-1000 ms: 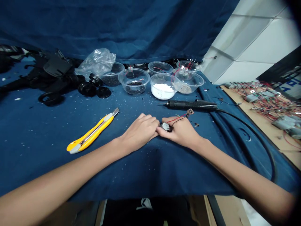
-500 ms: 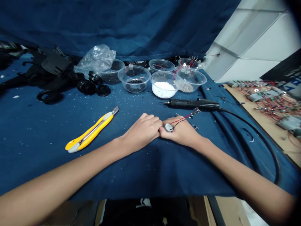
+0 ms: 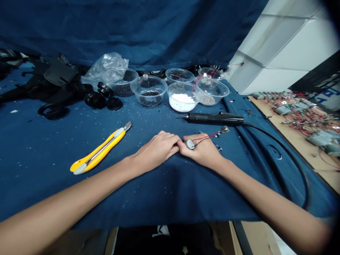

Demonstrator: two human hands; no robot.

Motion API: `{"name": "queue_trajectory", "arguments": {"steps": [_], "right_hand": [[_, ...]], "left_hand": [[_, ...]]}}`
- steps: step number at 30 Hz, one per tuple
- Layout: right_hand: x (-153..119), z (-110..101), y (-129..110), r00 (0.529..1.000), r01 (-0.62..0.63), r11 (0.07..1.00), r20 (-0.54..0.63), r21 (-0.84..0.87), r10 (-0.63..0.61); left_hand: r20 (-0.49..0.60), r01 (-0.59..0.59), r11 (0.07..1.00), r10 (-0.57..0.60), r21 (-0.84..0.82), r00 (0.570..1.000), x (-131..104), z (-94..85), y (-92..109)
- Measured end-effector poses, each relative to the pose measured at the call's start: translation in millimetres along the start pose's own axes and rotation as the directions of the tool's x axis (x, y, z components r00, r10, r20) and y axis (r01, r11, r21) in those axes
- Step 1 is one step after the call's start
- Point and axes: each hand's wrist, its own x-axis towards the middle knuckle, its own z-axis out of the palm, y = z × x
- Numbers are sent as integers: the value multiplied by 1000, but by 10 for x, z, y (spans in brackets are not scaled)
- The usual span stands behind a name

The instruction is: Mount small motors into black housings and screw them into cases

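Observation:
My right hand (image 3: 200, 148) is closed around a small grey motor (image 3: 190, 144), whose round end shows above the thumb. From the motor, a red and a black wire run right to a small metal-ended part (image 3: 224, 129). My left hand (image 3: 161, 146) meets the right one at the fingertips, its fingers bent together; what they pinch, if anything, is hidden. Beyond the hands lies a black electric screwdriver (image 3: 216, 118) with its bit pointing left. A yellow utility knife (image 3: 101, 148) rests on the blue cloth to the left.
Clear plastic bowls stand at the back, one with white pieces (image 3: 182, 102), one with black screws (image 3: 150, 99). Black plastic parts (image 3: 58, 78) and a clear bag (image 3: 107, 69) fill the back left. On the right, a board (image 3: 268, 109) carries many wired motors. The screwdriver's cable (image 3: 297, 159) curves toward the front.
The whole view has shifted slightly. Both hands stay together with the motor in the right; the left fingers have changed their bend a little at the contact point.

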Motion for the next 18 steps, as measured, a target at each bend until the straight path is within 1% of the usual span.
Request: {"name": "queue_trajectory", "arguments": {"steps": [3, 7, 11, 13, 18], "right_hand": [[15, 3, 13, 1000, -11, 999, 6, -31, 11], [35, 9, 2, 999, -37, 997, 12, -72, 38], [48, 11, -9, 999, -43, 995, 8, -90, 44], [47, 17, -3, 999, -36, 994, 7, -108, 37], [32, 41, 21, 999, 28, 986, 34, -161, -22]], "left_hand": [[-2, 13, 1000, -13, -5, 1000, 16, 21, 6], [33, 41, 998, -43, 48, 999, 32, 29, 4], [49, 45, 998, -47, 33, 998, 30, 25, -17], [55, 38, 999, -40, 34, 998, 27, 22, -23], [66, 3, 998, -6, 55, 998, 20, 16, -25]]}}
